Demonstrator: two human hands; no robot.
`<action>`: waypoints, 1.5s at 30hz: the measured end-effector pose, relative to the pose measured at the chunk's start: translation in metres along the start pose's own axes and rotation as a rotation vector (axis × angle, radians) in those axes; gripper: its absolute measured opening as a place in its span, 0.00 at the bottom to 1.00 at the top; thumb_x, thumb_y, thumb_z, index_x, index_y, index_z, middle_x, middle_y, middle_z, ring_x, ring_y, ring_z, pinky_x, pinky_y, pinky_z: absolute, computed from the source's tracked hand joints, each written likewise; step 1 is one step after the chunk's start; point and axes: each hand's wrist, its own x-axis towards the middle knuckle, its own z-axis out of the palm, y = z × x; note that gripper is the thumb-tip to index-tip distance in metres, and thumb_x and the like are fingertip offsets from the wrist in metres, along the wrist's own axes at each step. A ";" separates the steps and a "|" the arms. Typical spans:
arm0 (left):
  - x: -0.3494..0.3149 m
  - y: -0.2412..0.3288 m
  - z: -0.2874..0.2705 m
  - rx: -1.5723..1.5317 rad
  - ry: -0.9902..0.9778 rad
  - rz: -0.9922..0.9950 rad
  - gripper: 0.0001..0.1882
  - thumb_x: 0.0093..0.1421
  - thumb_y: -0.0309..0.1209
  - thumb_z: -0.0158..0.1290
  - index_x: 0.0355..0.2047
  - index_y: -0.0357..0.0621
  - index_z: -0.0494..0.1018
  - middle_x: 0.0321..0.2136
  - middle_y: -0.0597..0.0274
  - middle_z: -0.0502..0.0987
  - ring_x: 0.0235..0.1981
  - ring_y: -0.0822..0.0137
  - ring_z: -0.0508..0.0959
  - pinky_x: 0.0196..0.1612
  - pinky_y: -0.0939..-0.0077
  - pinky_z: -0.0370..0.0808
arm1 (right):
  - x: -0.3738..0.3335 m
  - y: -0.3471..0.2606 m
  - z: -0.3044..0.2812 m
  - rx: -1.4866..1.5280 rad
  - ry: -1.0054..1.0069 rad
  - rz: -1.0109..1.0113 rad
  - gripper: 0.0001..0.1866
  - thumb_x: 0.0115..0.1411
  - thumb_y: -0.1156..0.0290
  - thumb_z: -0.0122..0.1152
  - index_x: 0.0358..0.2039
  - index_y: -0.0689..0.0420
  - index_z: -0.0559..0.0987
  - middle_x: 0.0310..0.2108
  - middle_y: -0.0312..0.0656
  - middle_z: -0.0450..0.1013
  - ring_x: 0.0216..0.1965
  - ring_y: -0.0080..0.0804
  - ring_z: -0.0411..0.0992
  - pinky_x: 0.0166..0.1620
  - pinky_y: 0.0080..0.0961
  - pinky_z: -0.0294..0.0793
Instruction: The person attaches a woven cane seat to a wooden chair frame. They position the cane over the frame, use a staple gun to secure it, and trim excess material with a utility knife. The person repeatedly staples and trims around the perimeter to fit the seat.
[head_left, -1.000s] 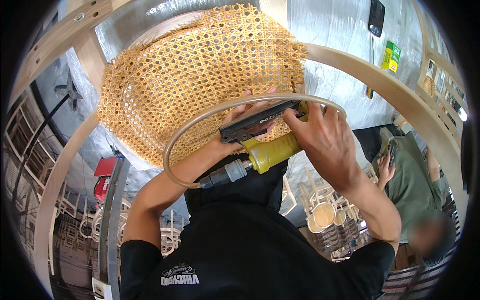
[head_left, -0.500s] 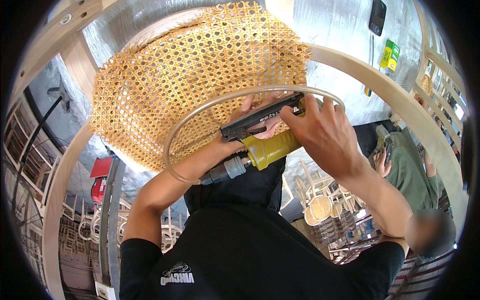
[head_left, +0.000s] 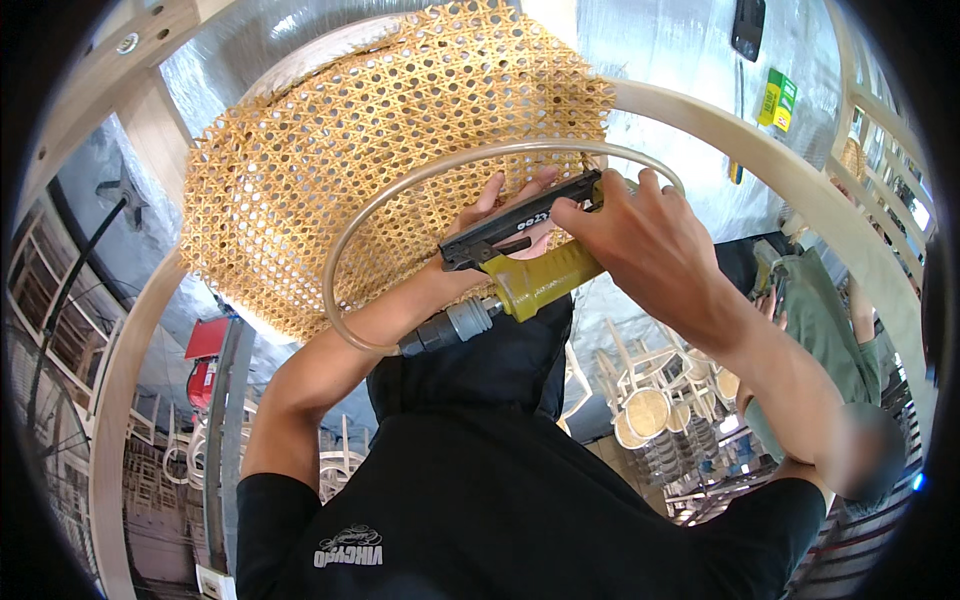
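A pneumatic staple gun (head_left: 545, 283) with a yellow-green body and a black magazine lies tilted across the middle of the view. My right hand (head_left: 655, 235) is wrapped round its upper right end, thumb against the magazine. Behind the tool, my left hand (head_left: 488, 202) rests on a sheet of woven cane webbing (head_left: 330, 190) with its fingers apart; its palm is partly hidden by the magazine. A clear air hose (head_left: 345, 235) loops over both hands to a grey coupling (head_left: 470, 317) at the tool's lower end. The webbing lies over a pale curved wooden frame (head_left: 700, 120).
On the plastic-covered surface beyond lie a black phone (head_left: 748, 30) and a yellow-green box (head_left: 776, 100). At the right a person in green (head_left: 825, 330) stands close by. Chair frames (head_left: 650, 400) stack up behind me, and a red object (head_left: 203, 360) is at the left.
My right hand and the staple gun have shifted slightly up, and the hose loop with them. My left fingers show a little more on the webbing. The person in green has moved their hand.
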 end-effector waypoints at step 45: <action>-0.014 0.091 0.063 1.239 0.459 -0.026 0.31 0.68 0.43 0.48 0.69 0.45 0.60 0.71 0.58 0.57 0.73 0.53 0.54 0.69 0.43 0.51 | -0.063 0.063 0.263 1.804 1.292 0.716 0.26 0.57 0.65 0.72 0.47 0.68 0.71 0.37 0.55 0.78 0.27 0.42 0.81 0.28 0.37 0.83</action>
